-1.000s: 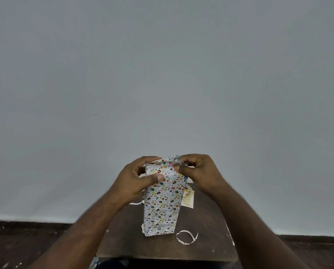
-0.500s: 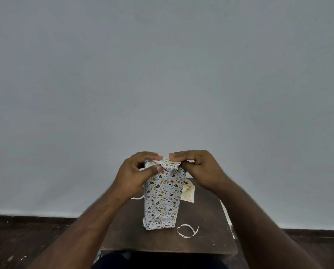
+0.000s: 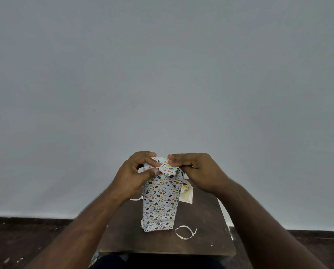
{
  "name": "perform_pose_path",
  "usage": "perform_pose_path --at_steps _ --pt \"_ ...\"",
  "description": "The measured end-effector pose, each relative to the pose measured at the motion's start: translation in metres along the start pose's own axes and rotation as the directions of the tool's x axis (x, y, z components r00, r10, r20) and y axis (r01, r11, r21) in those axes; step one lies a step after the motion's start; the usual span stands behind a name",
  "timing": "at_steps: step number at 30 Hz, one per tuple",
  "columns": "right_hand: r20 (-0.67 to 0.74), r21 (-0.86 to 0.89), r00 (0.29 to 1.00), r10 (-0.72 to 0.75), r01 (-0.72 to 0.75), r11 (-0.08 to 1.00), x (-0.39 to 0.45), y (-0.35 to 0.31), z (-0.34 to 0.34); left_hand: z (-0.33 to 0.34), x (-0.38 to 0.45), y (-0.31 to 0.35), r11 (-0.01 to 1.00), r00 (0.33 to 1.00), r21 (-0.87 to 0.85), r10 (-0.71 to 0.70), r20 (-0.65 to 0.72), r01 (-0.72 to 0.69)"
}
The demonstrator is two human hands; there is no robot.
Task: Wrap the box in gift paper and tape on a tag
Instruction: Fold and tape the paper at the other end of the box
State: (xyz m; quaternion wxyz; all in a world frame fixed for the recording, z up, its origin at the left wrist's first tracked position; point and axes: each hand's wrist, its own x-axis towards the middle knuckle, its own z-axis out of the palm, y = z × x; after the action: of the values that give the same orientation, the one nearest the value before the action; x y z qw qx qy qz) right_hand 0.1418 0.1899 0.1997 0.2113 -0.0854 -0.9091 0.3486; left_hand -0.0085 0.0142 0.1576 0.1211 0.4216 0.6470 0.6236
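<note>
We see the wrapped box (image 3: 159,202) upright on the small dark table (image 3: 206,243). Left hand (image 3: 132,177) pinches its top paper flap (image 3: 167,167) between thumb and fingers; right hand (image 3: 197,171) curls fingers over the flap's right edge. Tag (image 3: 187,195) lies behind.

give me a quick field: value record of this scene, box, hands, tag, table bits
box: wrapped box stands upright on the small dark table, top end flaps partly folded
left hand: left hand pinches the paper at the top left corner
right hand: right hand presses the top flap down, fingers curled on the paper
tag: yellowish tag lies on the table behind the box, not yet attached
scraps: curled paper strip lies right of the box base
tape: roll partly hidden behind the box, hard to tell
</note>
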Motion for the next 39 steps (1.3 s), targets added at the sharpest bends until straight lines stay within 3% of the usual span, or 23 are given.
perform_pose_path --at_steps 5,10,13,15,20,31,39 --pt "0.010 -0.046 1.000 -0.013 0.013 0.999 0.002 0.000 0.003 0.000 -0.004 0.006 0.980 0.992 -0.148 -0.128 0.017 0.129" --pt "0.075 -0.018 0.996 0.038 -0.037 0.999 0.007 -0.006 -0.001 0.011 -0.002 0.013 0.989 0.987 -0.093 -0.122 -0.108 0.113" --pt "0.150 0.157 0.984 0.091 -0.115 0.981 0.012 -0.012 -0.009 0.012 -0.003 0.012 0.991 0.988 -0.075 -0.120 -0.096 0.113" --pt "0.111 0.196 0.989 0.102 -0.122 0.973 0.016 -0.015 -0.011 0.010 -0.003 0.011 0.991 0.989 -0.071 -0.123 -0.082 0.117" --pt "0.203 -0.124 0.972 0.121 -0.097 0.988 0.030 -0.022 -0.009 0.009 -0.004 0.009 0.993 0.992 -0.046 -0.109 -0.062 0.107" --pt "0.227 -0.276 0.971 0.077 -0.012 0.961 0.031 -0.021 -0.006 0.008 -0.002 0.001 0.996 0.997 0.056 -0.066 -0.031 0.068" --pt "0.359 -0.387 0.928 0.094 0.056 0.920 0.038 -0.028 -0.009 0.012 -0.006 0.002 0.987 0.998 0.152 -0.058 0.036 0.051"
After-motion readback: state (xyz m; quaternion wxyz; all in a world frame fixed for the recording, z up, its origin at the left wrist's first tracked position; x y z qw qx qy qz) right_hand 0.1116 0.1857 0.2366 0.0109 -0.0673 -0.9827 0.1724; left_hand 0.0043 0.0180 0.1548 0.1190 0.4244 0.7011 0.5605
